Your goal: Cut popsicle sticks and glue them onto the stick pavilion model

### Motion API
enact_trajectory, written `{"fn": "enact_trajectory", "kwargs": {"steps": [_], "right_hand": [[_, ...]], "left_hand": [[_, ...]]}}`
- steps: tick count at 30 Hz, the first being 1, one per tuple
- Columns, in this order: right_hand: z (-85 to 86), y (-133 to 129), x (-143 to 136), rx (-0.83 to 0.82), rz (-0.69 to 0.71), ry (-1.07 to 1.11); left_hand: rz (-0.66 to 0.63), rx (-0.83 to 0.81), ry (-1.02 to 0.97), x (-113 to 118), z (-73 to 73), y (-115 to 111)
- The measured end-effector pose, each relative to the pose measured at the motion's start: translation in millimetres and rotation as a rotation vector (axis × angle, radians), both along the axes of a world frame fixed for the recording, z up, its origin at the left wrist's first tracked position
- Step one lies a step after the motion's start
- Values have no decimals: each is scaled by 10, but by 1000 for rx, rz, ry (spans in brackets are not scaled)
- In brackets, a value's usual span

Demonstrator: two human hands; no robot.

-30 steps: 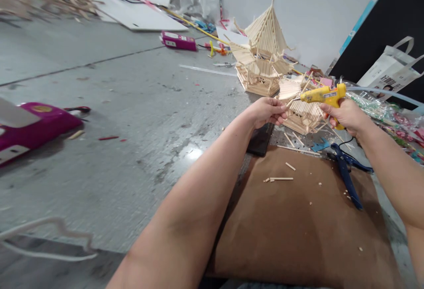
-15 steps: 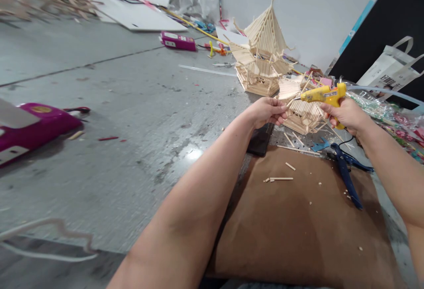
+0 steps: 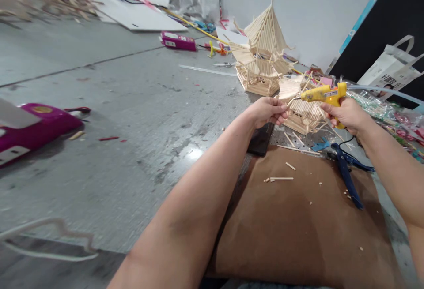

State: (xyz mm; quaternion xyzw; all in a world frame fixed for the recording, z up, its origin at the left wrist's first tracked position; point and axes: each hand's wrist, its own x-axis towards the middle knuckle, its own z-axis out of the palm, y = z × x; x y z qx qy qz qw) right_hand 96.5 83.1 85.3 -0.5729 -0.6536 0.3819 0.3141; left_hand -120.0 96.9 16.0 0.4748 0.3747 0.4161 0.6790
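Note:
My right hand (image 3: 346, 114) is wrapped round the handle of a yellow glue gun (image 3: 321, 94), whose nozzle points left. Between the fingertips of my left hand (image 3: 270, 112) is a thin wooden stick (image 3: 291, 103), and the nozzle is at or very near it. Just behind and below the hands sits a low model of wooden sticks (image 3: 303, 119), partly hidden by them. A taller stick tower with a pointed roof (image 3: 266, 37) stands behind it.
Blue pliers (image 3: 347, 178) and loose sticks (image 3: 281, 178) lie on brown paper (image 3: 285, 236). A black phone (image 3: 260, 140) is under my left wrist. Purple power strips (image 3: 179, 42) rest on the floor; a white bag (image 3: 391, 70) and plastic wrapping (image 3: 371, 99) are at the right.

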Motion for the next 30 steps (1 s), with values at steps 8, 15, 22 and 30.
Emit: {"fn": "enact_trajectory", "kwargs": {"steps": [8,15,22,30], "right_hand": [[-15,0,5,13,-12,-6],[-19,22,9,37,-50,10],[-29,47,46,62,-24,40],[-50,52,77,59,-14,45]], "left_hand": [[-3,8,-17,6,-7,4],[5,18,-29,16,-35,18],[134,-5,-22,116,-22,5],[232,-57,-4,249,-68,9]]}}
